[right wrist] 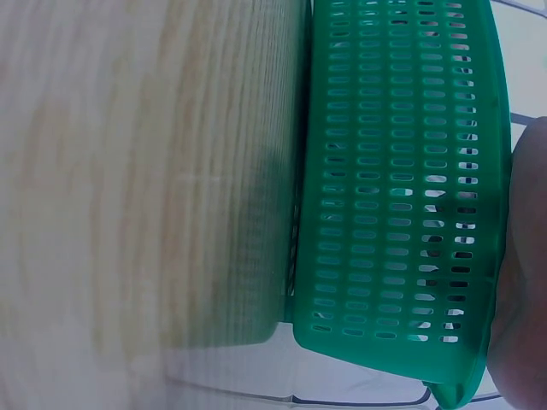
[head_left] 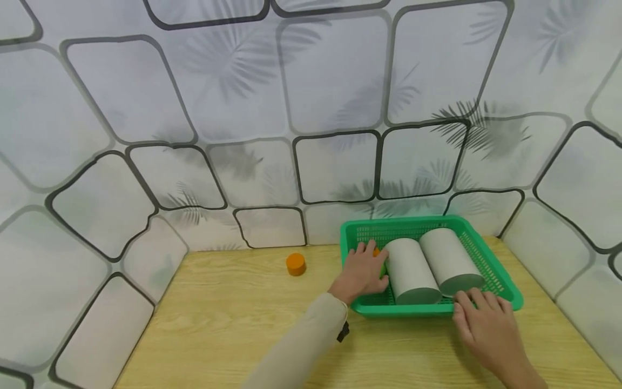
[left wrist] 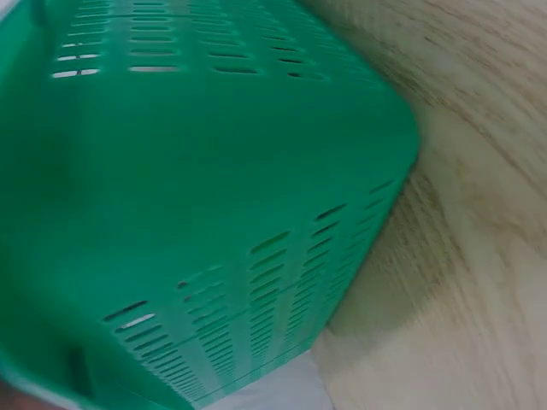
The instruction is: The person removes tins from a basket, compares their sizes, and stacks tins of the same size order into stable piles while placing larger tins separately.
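Note:
A green plastic basket [head_left: 403, 310] with slotted walls stands on the wooden table. Inside it, two white cylinders [head_left: 412, 270] lie side by side with their ends toward me. My left hand [head_left: 362, 270] reaches into the basket's left part, over a small green thing [head_left: 383, 271] and an orange thing [head_left: 376, 252], both mostly covered by the hand. Whether its fingers pinch either one cannot be seen. My right hand [head_left: 491, 327] grips the front rim near the right corner, fingers bent over the edge. In the right wrist view, part of that hand [right wrist: 520, 282] lies against the basket rim.
An orange cylindrical block [head_left: 296, 264] stands on the table [head_left: 218, 313], left of the basket. Patterned white cloth walls [head_left: 335, 167] rise behind and at both sides, close to the basket's back edge. A dark strap end [head_left: 343, 332] shows by my left wrist.

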### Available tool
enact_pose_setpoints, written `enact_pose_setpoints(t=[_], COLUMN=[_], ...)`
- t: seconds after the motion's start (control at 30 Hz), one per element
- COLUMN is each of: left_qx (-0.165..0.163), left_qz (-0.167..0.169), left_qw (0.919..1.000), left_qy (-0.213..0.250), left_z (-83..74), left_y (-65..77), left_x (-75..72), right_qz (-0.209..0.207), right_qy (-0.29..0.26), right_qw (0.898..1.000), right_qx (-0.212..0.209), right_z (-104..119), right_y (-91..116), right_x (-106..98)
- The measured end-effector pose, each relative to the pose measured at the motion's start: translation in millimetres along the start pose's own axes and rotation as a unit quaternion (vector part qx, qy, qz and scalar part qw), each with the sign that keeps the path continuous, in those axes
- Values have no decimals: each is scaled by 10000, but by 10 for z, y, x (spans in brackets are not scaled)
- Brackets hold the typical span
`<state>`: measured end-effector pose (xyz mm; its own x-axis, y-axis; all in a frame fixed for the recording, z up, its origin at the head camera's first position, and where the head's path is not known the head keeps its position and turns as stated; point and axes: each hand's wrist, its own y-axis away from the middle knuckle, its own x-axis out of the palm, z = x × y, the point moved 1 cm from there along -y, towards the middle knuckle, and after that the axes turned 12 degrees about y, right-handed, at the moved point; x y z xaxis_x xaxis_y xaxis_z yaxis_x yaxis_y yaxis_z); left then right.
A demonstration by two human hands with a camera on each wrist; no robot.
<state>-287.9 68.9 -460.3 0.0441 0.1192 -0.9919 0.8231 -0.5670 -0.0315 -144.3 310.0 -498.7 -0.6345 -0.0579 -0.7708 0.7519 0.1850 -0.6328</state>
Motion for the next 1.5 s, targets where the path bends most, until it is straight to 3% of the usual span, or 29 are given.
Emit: enact_pose_setpoints(t=[0.33, 0.83, 1.2, 1.5], left_qx=[-241, -404, -476, -295], left_qz=[280, 564, 560, 377], left_qw=[9993, 9976, 9973, 9988], left_qy=[-88, 28, 12, -73], left_z=[-75, -134, -150, -157], left_y=[-28, -75, -93, -51], left_x=[1, 117, 119, 85], right_qz=[-114, -36, -51, -66], right_qy=[10, 1, 22, 8], right_qw=[9999, 10000, 10000, 10000], right_qx=[-13, -4, 2, 5], right_z=[-12, 6, 5, 12], right_y=[-4, 15, -7, -9], right_x=[17, 20, -11, -18])
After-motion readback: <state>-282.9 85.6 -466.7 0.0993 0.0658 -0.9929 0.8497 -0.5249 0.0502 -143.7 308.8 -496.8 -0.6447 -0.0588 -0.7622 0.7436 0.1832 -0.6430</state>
